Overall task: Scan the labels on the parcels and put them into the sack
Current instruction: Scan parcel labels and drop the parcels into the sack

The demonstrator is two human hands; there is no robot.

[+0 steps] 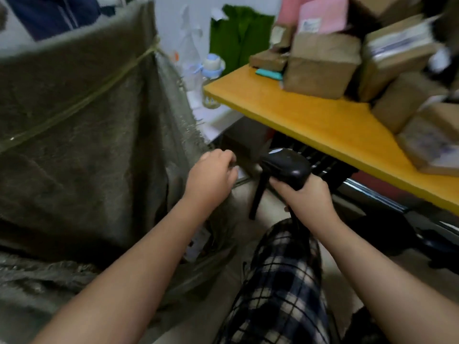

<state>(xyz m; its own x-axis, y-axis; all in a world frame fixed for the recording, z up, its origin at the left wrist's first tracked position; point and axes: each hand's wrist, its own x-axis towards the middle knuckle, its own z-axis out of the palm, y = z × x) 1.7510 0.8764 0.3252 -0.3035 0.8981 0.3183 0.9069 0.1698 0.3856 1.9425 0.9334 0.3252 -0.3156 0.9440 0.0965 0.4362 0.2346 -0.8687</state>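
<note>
A: Parcels, where?
B: Brown parcels heaped on the yellow desk, over its right and far part. Several touch and some are stacked. Labels too blurred to read. A pink packet sits at the back of the heap.
A: Sack?
B: Grey-green woven sack stands left of the desk, its near edge hanging just below the desk's left corner. Contents not resolved. A white patch low against it is too blurred to name.
A: Right hand?
B: Right hand below the desk's front edge, fingers clamped round the grip of a black scanner. The scanner's head points away from the person, towards the space under the desk.
A: Left hand?
B: Left hand left of the scanner and apart from it, at the sack's edge beside the desk. Fingers curled under; cannot tell whether they pinch the cloth or hold nothing.
A: Anything else?
B: Baby bottle beyond the desk's left corner, green cloth behind the desk, checked trouser leg below the desk, under the right hand
</note>
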